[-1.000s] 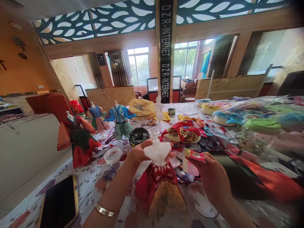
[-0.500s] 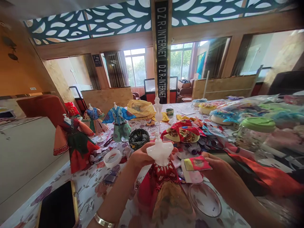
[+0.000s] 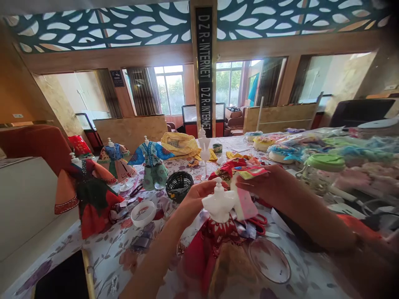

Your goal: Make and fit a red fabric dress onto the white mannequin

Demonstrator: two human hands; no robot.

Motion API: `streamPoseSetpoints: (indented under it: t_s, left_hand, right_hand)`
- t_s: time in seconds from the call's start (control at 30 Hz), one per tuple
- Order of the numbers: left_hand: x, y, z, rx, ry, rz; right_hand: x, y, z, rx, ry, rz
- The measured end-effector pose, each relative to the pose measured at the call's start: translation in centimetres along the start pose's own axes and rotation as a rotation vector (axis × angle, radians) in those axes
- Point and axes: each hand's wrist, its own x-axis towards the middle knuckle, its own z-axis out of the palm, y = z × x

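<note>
1. Doll [image 3: 220, 203]: front middle of bench [image 3: 107, 245], white torso up, red skirt spread toward camera; skirt's lower edge blurred.
2. Left hand [image 3: 195, 197]: at doll's left-of-picture side, fingers curled behind torso. Grip hidden there, can't tell if clamped.
3. Right hand [image 3: 268, 182]: fingers clamped on swatch [image 3: 253, 173], pink and yellow, just right of and above doll's shoulder. Swatch's left edge pokes out.
4. Pink piece [image 3: 246, 203]: hangs or lies under right hand, can't tell which; its left edge is just beside torso.
5. Tight on the right: red scissors [image 3: 261, 222] beside pink piece, clear lid [image 3: 269, 261] by skirt's right edge.
6. Behind the hands: scraps [image 3: 235, 164] heaped close; bare figure [image 3: 204, 151] stands past left fingers; black basket [image 3: 179, 186] near left wrist.
7. Left side looser: floral cloth shows between white ring [image 3: 143, 214], phone [image 3: 64, 276] and left forearm.
8. Bench's left edge slants past phone; red-green doll [image 3: 93, 195] stands near that edge, blue doll [image 3: 152, 160] farther in.
9. Lower right: cloth shows between lid and right forearm. Jar [image 3: 326, 168] well beyond that arm.
</note>
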Motion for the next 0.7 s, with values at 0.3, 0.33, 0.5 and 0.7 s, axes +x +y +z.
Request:
streamPoseSetpoints:
  t_s: [0.3, 0.33, 0.5, 0.7]
  left_hand:
    - [1.2, -0.3, 0.8, 0.069, 0.307, 0.152]
    - [1.1, -0.1, 0.9, 0.081, 0.353, 0.171]
    - [0.7, 1.0, 1.2, 0.138, 0.458, 0.253]
    - [1.0, 3.3, 1.6, 0.268, 0.377, 0.267]
  right_hand:
    - [2.2, 0.4, 1.9, 0.143, -0.134, 0.117]
    - [2.2, 0.5, 2.0, 0.15, -0.129, 0.128]
    - [2.0, 1.3, 2.3, 0.227, -0.098, 0.15]
    - [1.9, 2.2, 1.9, 0.281, 0.021, 0.189]
